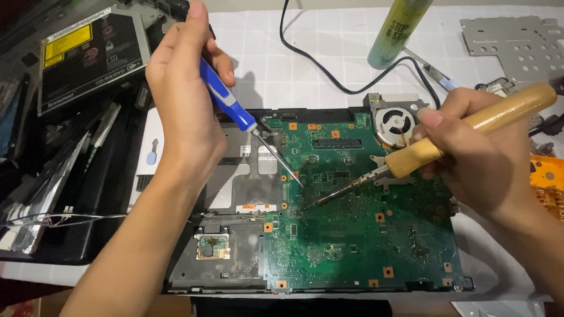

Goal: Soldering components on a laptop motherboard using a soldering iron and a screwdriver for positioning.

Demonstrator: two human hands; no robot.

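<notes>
My left hand (187, 100) grips a blue-handled screwdriver (226, 100), whose thin shaft slants down-right with its tip on the green circuit board (364, 235). My right hand (476, 158) holds a soldering iron by its wooden handle (470, 126). The iron's metal tip points down-left and meets the board close to the screwdriver tip, near the board's left-centre. The board lies in an opened laptop base (229, 252), and a round cooling fan (395, 124) sits at its upper right.
An optical drive (88, 56) and dark laptop parts are piled at the left. A green spray can (396, 32) stands at the top, beside a black cable (317, 64). A perforated metal plate (517, 44) lies at the upper right, an orange part (549, 176) at the right edge.
</notes>
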